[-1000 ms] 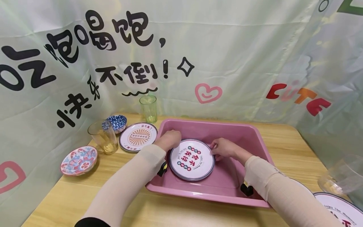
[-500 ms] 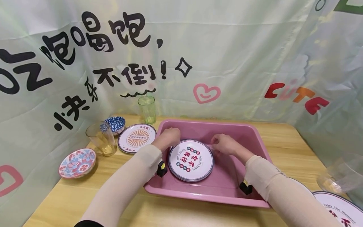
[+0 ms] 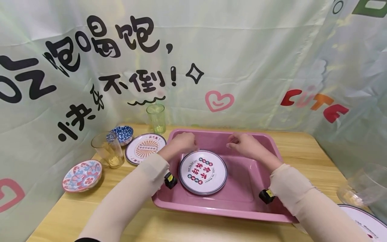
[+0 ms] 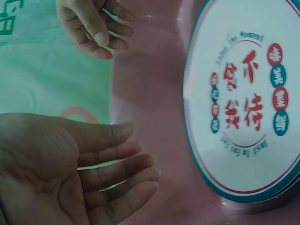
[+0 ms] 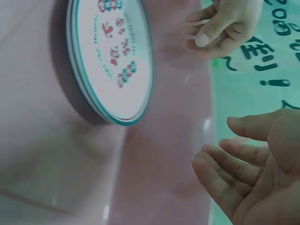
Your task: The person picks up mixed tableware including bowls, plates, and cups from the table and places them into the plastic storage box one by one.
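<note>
A small stack of round white plates (image 3: 203,172) with dark rims and printed red characters lies in the left part of a pink basin (image 3: 229,213). My left hand (image 3: 183,143) hovers over the basin's back left, just behind the plates; in the left wrist view its fingers (image 4: 122,171) are relaxed and hold nothing. Beyond the plates' right side, my right hand (image 3: 245,145) is raised near the basin's back wall. The right wrist view shows its fingers (image 5: 229,173) loosely bent, with nothing between them and the thumb.
Left of the basin stand a patterned plate (image 3: 146,148), a blue bowl (image 3: 123,134), a red-patterned bowl (image 3: 82,175), an amber glass (image 3: 108,149) and a green glass (image 3: 156,118). At right are a clear glass (image 3: 361,185) and another plate (image 3: 362,220). A printed cloth (image 3: 257,50) hangs behind.
My right hand has left the plate's edge and moved up and back. My left hand has also shifted slightly up, off the rim. The plates stay in the basin.
</note>
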The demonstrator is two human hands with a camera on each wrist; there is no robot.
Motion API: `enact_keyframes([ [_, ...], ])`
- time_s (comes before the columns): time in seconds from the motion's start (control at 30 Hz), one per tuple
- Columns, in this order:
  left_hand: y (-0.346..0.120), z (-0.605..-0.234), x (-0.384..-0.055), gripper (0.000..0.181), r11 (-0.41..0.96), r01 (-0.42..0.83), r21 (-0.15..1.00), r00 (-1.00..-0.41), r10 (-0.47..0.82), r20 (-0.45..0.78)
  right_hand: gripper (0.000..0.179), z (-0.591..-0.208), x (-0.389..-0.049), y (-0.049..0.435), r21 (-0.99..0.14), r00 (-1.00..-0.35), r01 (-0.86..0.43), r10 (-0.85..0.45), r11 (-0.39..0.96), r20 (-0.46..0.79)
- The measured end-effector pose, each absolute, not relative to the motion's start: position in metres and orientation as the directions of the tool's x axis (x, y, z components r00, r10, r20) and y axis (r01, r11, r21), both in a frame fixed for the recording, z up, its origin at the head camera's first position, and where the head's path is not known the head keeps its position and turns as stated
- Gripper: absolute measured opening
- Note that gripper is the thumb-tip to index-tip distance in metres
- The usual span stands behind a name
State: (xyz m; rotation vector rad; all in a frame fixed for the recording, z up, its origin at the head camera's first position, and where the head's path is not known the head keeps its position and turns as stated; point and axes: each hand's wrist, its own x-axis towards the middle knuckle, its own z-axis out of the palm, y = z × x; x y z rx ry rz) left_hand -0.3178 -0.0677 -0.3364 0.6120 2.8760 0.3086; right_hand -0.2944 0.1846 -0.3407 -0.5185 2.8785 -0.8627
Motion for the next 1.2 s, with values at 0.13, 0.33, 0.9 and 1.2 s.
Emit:
enact_keyframes([
  [0.13,-0.077,-0.327,-0.312,0.012,0.852,0.424,0.307,-0.873,0.474,-0.111,0.031,-0.327,-0.285,0.193,-0.554,-0.936,-0.310,-0.349,0.773,0.038],
  [0.33,-0.098,-0.319,-0.308,0.018,0.785,0.473,0.399,-0.841,0.538,-0.061,0.034,-0.314,-0.271,0.208,-0.544,-0.941,-0.318,-0.329,0.776,0.081],
  [0.9,-0.174,-0.319,-0.286,0.035,0.584,0.277,0.763,-0.920,0.391,0.035,0.047,-0.307,-0.237,0.268,-0.632,-0.957,-0.276,-0.268,0.724,0.111],
  [1.2,-0.206,-0.337,-0.284,0.043,0.397,0.089,0.913,-0.959,0.282,-0.029,0.055,-0.301,-0.223,0.301,-0.690,-0.975,-0.190,-0.217,0.699,0.049],
])
